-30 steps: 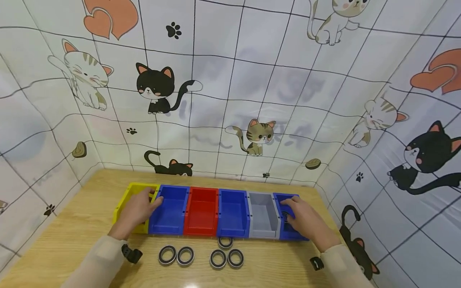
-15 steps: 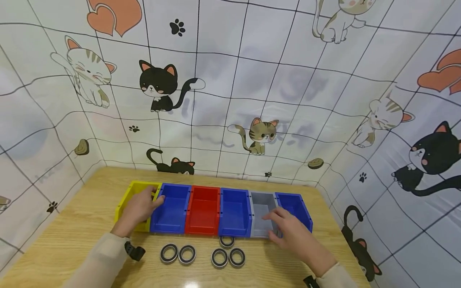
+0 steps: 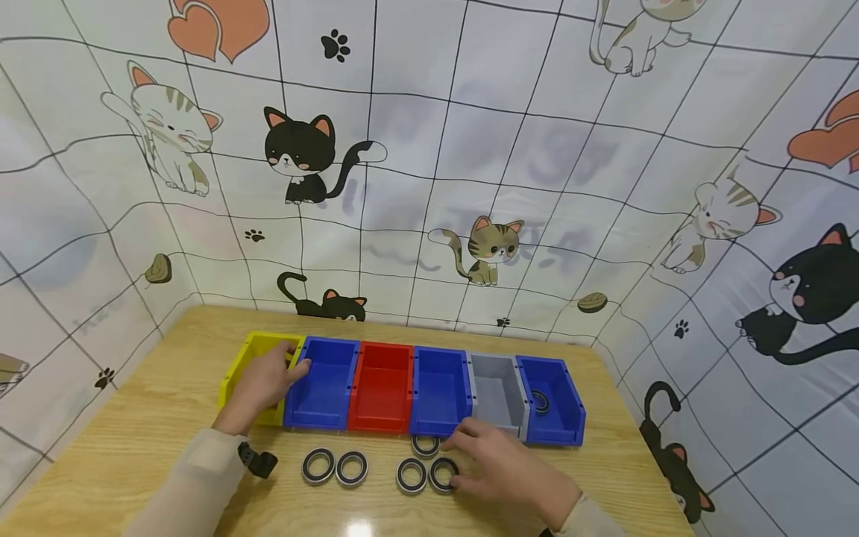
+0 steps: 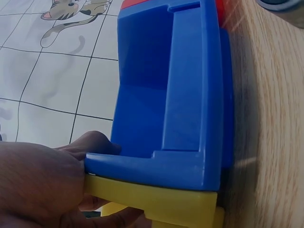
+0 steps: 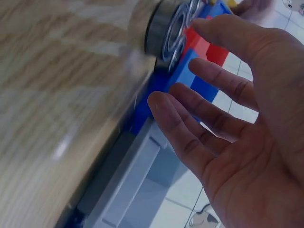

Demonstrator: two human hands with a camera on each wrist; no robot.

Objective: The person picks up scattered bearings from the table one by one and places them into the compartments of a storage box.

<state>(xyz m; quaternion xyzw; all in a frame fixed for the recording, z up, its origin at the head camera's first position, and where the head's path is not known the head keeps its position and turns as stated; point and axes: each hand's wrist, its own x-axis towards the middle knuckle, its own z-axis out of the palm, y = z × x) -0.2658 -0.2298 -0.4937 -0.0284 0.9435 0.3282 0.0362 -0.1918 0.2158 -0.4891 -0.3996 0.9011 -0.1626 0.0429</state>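
Observation:
A row of joined plastic bins spans the table. My left hand (image 3: 265,380) grips the shared wall of the yellow bin (image 3: 231,377) and its blue neighbour (image 4: 187,85), thumb on the blue side, fingers on the yellow side. Below the row, my right hand (image 3: 506,470) reaches with parted fingers to the rightmost of several ball bearings, its fingertips beside that bearing (image 3: 433,476); contact is unclear. The right wrist view shows nothing held, with a bearing (image 5: 159,33) past the fingertips. Another bearing (image 3: 544,403) lies in the far-right blue bin (image 3: 560,399).
Two more bearings lie at the left, one being the left bearing (image 3: 318,481). Between the outer bins stand a red bin (image 3: 381,395), a middle blue bin (image 3: 441,395) and a grey bin (image 3: 496,395). A cat-print cloth (image 3: 403,149) hangs behind the wooden table (image 3: 134,447).
My right hand has left the far-right blue bin, passing left over the grey bin down to the bearings. The bearing in that bin is now uncovered. My left hand keeps its grip.

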